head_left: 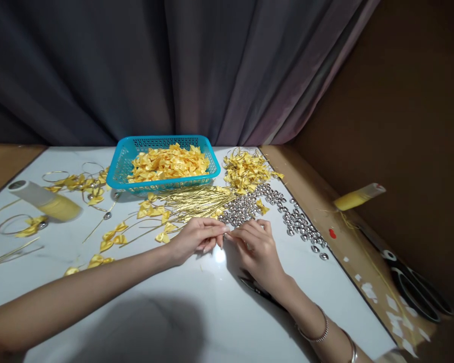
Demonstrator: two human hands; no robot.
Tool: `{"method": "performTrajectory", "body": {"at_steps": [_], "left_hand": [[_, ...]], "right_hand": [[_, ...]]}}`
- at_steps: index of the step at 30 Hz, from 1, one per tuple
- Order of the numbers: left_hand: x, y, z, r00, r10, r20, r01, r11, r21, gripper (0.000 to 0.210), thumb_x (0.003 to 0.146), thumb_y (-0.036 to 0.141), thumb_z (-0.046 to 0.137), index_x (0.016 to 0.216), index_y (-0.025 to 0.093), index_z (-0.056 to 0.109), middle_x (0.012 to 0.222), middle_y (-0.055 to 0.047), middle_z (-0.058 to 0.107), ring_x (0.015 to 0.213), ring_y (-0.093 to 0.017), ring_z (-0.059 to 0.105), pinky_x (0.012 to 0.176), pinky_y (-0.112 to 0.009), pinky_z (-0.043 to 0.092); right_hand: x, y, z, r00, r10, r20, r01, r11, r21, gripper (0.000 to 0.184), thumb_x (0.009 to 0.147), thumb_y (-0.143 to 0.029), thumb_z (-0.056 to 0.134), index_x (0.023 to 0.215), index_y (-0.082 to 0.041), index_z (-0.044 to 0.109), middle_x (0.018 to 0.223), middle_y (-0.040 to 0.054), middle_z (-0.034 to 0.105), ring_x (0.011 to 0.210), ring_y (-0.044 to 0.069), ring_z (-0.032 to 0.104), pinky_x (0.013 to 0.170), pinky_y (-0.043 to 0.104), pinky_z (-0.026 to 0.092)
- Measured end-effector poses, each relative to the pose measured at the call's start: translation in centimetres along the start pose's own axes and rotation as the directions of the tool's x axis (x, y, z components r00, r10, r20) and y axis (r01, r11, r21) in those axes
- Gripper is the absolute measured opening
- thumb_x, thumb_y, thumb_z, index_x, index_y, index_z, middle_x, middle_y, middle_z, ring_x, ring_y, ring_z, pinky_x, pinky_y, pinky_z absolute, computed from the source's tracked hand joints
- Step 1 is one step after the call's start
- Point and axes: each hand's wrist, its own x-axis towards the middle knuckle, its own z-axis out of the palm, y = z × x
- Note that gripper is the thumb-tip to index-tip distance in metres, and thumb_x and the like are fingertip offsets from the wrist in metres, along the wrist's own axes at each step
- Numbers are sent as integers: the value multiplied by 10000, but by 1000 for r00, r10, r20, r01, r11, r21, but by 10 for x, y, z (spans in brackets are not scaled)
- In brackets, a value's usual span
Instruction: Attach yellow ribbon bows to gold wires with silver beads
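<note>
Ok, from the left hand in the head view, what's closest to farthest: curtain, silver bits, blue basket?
From the left hand:
1. Silver bits: just ahead, to the right.
2. Blue basket: farther ahead, slightly left.
3. Curtain: farthest, behind the basket.

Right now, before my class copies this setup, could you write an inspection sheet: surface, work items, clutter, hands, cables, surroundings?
Surface: white table, shadowed in front.
Work items: yellow bows heaped in the blue basket, more outside; gold wires and silver pieces beyond the hands.
Clutter: scissors and white scraps, past the table's right edge.
Hands: left hand and right hand close together; anything between is too small to tell.
Cables: nothing seen.
Surroundings: dark curtain behind.
</note>
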Motion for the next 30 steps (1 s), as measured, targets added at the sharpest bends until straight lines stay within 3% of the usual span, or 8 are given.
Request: {"method": "performTrajectory", "body": {"at_steps": [11, 16, 19, 23, 30], "left_hand": [[-2, -4, 0, 998, 55, -37, -51, 993, 105, 300, 755, 386, 661, 828, 97, 695, 596, -47, 650, 367, -42, 386, 366, -178, 221], [-5, -4, 2, 988, 143, -60, -121, 952, 281, 312, 816, 368, 596, 735, 95, 724, 485, -15, 608, 372, -62, 420, 507, -222, 416], [-8, -7, 3, 982, 166, -87, -125, 927, 355, 308, 830, 361, 577, 869, 98, 733, 458, 4, 593, 404, -82, 471, 613, -247, 474], [-10, -9, 5, 980, 185, -77, -147, 925, 351, 349, 838, 367, 559, 1010, 95, 693, 632, -45, 676, 392, -71, 465, 486, -220, 439], [-9, -8, 6, 974, 220, -62, -188, 926, 328, 285, 836, 345, 568, 926, 97, 676, 621, -36, 651, 388, -61, 460, 413, -183, 395]], "right_hand": [[0, 3, 2, 982, 191, 14, -191, 973, 132, 147, 843, -192, 600, 705, -206, 649, 657, -20, 664, 639, 151, 588, 690, 322, 369], [0, 5, 2, 966, 260, -7, -254, 949, 185, 152, 834, -180, 604, 690, -201, 648, 674, -17, 678, 639, 156, 590, 697, 325, 366], [-1, 5, 2, 972, 234, 10, -232, 959, 160, 148, 837, -156, 591, 701, -191, 639, 676, -12, 663, 658, 159, 578, 701, 325, 343], [0, 4, 0, 984, 177, 27, -179, 978, 110, 154, 844, -141, 567, 706, -188, 615, 639, -18, 621, 652, 155, 545, 689, 321, 304], [1, 0, -4, 994, 103, 23, -104, 994, 33, 194, 826, -84, 489, 663, -178, 536, 592, -19, 544, 631, 150, 486, 684, 317, 274]]}}
